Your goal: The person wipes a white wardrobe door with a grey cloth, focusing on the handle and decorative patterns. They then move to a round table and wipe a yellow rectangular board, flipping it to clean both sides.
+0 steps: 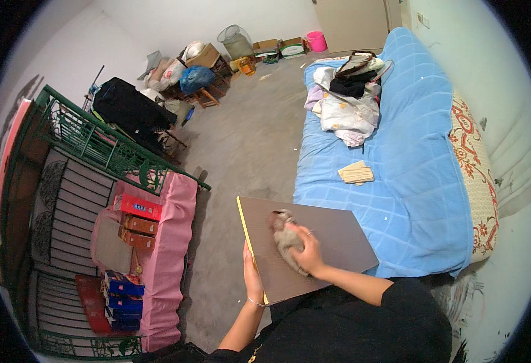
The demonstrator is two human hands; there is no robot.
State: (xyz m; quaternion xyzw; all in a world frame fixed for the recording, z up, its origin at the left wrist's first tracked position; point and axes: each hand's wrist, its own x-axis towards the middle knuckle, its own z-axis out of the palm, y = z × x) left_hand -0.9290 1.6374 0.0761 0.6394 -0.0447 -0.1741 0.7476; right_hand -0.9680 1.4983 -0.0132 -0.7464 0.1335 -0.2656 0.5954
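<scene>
A flat rectangular board (pixel 333 231) with a grey-brown face and a yellow edge is tilted in front of my body. My left hand (pixel 252 272) grips it by the yellow edge, with the fingers hidden behind. Pressed on the board's face, my right hand (pixel 308 249) holds a bunched, greyish cloth (pixel 288 240). The cloth's upper end looks blurred. Beyond the board, a small stack of thin wooden pieces (pixel 356 173) lies on the blue cover (pixel 410 181) of a sofa or bed.
Rumpled clothes (pixel 349 109) are heaped farther back on the blue cover. At left, a green metal bed frame (pixel 97 136) borders a pink cloth (pixel 170 254) bearing several boxes (pixel 124 295). Bags (pixel 196 79), a wire basket (pixel 236 41) and a pink bucket (pixel 316 41) line the far wall.
</scene>
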